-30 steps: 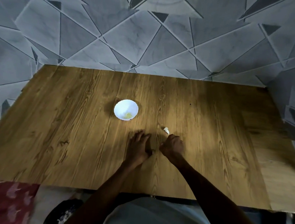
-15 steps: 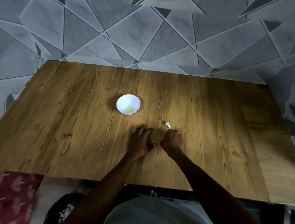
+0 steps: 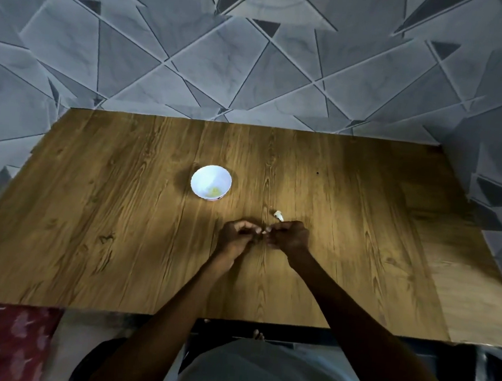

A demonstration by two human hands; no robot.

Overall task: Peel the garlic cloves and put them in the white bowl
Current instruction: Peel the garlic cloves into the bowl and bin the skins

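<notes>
The white bowl (image 3: 205, 176) stands on the wooden table (image 3: 119, 224), a little left of centre, with some pale yellow peeled garlic (image 3: 214, 191) at its bottom. Nearer to me, my left hand (image 3: 236, 234) and my right hand (image 3: 290, 235) are raised just above the table with curled fingers, their fingertips meeting. Between them they pinch a small garlic clove (image 3: 264, 230) that is mostly hidden by the fingers. A small white garlic piece (image 3: 278, 215) lies on the table just beyond my right hand.
A grey wall with a triangle pattern rises behind the table and along its right side. The table's front edge runs just ahead of my body. A red patterned cloth (image 3: 2, 341) lies below that edge at the lower left.
My left hand, which lay flat on the table, has lifted and curled. Both hands have come together at the fingertips. The white piece and the bowl have not moved.
</notes>
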